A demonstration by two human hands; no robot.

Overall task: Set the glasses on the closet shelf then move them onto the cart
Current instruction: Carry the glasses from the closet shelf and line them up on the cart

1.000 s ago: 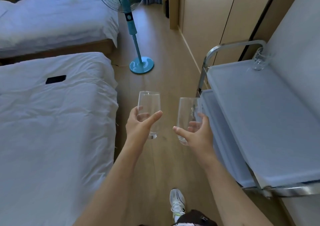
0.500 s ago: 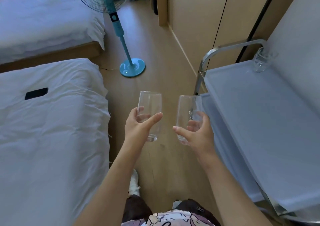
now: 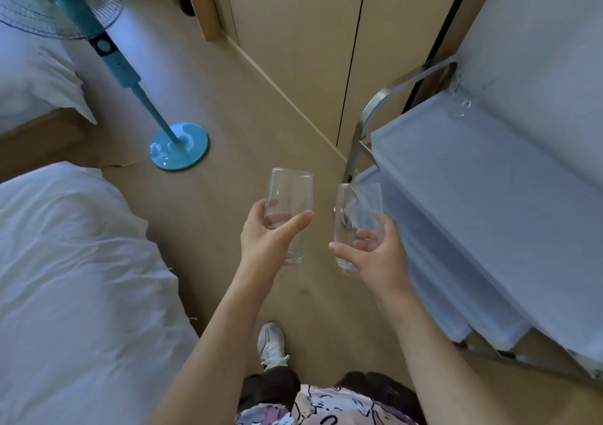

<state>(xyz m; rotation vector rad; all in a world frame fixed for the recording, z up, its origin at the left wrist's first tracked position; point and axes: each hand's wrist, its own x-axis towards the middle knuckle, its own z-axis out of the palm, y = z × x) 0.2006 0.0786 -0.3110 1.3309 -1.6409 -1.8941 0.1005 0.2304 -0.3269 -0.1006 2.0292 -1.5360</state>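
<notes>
- Two glasses carried upright, one per hand: left hand (image 3: 267, 238) gripped left glass (image 3: 289, 196), right hand (image 3: 375, 255) gripped right glass (image 3: 357, 209).
- Cart (image 3: 489, 196) just beside; judged ready for placing.

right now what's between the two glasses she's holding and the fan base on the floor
Only bare wooden floor, per the head view. The left glass and right glass are held above it; the fan base stands farther off, to the left.

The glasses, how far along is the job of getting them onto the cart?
Done: one glass already stands at the far corner of the cart top. In hand: the left hand grips a glass and the right hand grips another, both over the floor. Left: setting these two down.
</notes>
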